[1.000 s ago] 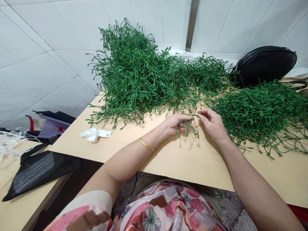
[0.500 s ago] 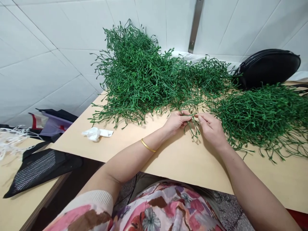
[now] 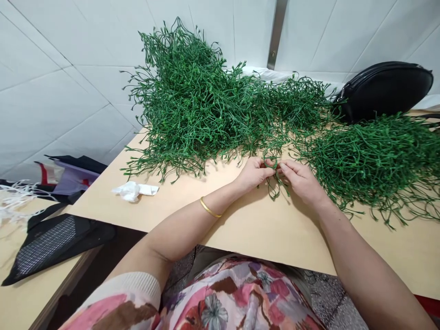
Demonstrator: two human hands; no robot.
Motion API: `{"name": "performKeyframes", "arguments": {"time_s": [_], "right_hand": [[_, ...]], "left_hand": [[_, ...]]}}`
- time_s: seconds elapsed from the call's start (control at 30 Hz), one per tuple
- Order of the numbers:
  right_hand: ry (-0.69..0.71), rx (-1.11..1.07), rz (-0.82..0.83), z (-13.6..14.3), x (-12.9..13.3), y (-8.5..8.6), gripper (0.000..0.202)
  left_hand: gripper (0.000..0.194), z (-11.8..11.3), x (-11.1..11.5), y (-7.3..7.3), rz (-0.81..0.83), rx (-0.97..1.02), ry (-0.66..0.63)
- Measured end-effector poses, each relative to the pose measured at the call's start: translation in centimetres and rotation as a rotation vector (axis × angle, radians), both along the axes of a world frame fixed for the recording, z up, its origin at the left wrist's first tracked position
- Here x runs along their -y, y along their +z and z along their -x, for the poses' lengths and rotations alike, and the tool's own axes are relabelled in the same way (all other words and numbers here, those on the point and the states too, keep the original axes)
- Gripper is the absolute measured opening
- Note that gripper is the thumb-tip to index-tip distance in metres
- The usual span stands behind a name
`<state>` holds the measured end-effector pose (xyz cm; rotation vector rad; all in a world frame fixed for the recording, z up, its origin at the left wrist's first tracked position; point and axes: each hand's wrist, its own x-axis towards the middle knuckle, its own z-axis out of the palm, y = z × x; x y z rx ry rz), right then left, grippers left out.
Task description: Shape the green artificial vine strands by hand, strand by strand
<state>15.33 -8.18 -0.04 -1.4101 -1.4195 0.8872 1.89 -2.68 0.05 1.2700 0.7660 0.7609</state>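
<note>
My left hand point(image 3: 255, 174) is closed in a pinch on a small bunch of green plastic plant stems point(image 3: 274, 187), which hangs between my hands over the table. My right hand point(image 3: 299, 179) pinches the same bunch from the other side, fingertips close to the left ones. The stems' thin ends dangle below and curl up above my fingers. Just behind lies a large heap of similar green stems point(image 3: 202, 105). Beside my right hand is a second heap of green stems point(image 3: 371, 165). What exactly lies between the fingertips is partly hidden.
A black bag point(image 3: 385, 89) stands at the back right against the tiled wall point(image 3: 103, 36). Crumpled white tissue point(image 3: 132, 190) lies on the wooden table point(image 3: 240, 229) at left. Beyond the table's left edge are a black mesh piece point(image 3: 51, 243) and white strands point(image 3: 20, 201).
Both hands stay together at nearly the same spot, with small finger shifts on the stems. A loop of stem now shows above the left fingertips. The view has shifted slightly.
</note>
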Motion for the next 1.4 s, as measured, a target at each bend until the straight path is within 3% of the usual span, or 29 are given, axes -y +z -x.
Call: {"name": "performKeyframes", "arguments": {"time_s": [0.17, 0.3, 0.43, 0.57, 0.8, 1.03, 1.23, 1.4], "right_hand": [[0.024, 0.03, 0.051, -0.1, -0.1, -0.1, 0.029], [0.067, 0.036, 0.087, -0.1, 0.1, 0.3, 0.03], [0.166, 0.039, 0.049, 0.4, 0.4, 0.9, 0.033], [0.153, 0.029, 0.035, 1.0, 0.7, 1.0, 0.046], [0.219, 0.061, -0.038, 0.1, 0.3, 0.2, 0.024], [0.063, 0.228, -0.114, -0.2, 0.1, 0.0, 0.033], [-0.055, 0.615, -0.362, 0.4, 0.0, -0.2, 0.028], [-0.056, 0.589, -0.365, 0.5, 0.0, -0.1, 0.027]], "left_hand": [[0.017, -0.1, 0.1, -0.2, -0.065, 0.008, -0.067], [0.027, -0.1, -0.2, -0.4, -0.131, 0.006, -0.022], [0.033, -0.1, -0.2, -0.5, -0.08, 0.053, 0.021], [0.035, 0.0, -0.1, -0.5, -0.024, 0.08, 0.032], [0.024, 0.7, -1.1, -0.6, -0.007, 0.049, -0.133], [0.024, 1.0, -1.8, -0.9, 0.104, 0.127, -0.255], [0.03, 0.3, -1.2, -1.0, 0.17, 0.194, -0.154], [0.028, 0.4, -0.9, -0.6, 0.182, 0.203, -0.205]]}}
